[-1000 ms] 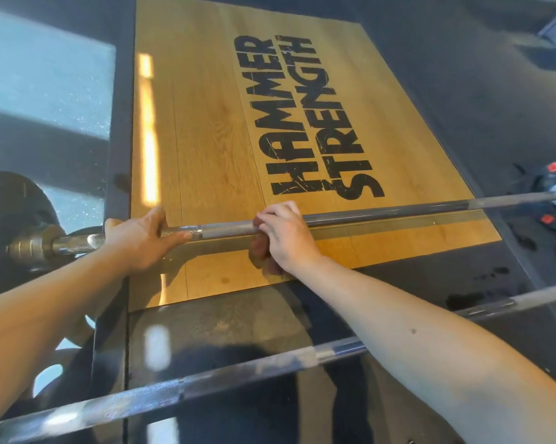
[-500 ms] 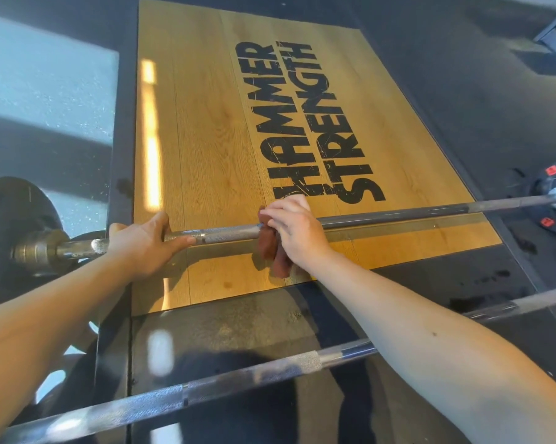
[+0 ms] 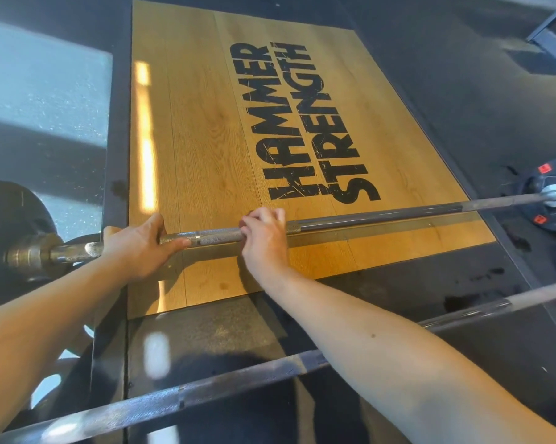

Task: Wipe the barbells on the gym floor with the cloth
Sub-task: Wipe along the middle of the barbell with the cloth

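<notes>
Right hand [image 3: 263,241] curled over far barbell [image 3: 398,216], cloth [image 3: 242,224] pinched beneath fingers, mostly hidden. Left hand [image 3: 135,248] flat, fingers straight, pressing same bar near left plate [image 3: 1,213]. Wooden platform [image 3: 206,123]: bar lies left-right along near edge; bare shaft runs rightward from grip toward right plate [image 3: 536,184], right hand nearer. Second barbell [image 3: 238,379] crosses rubber floor [image 3: 430,91] beneath forearms; nothing seen blocking sweep.
</notes>
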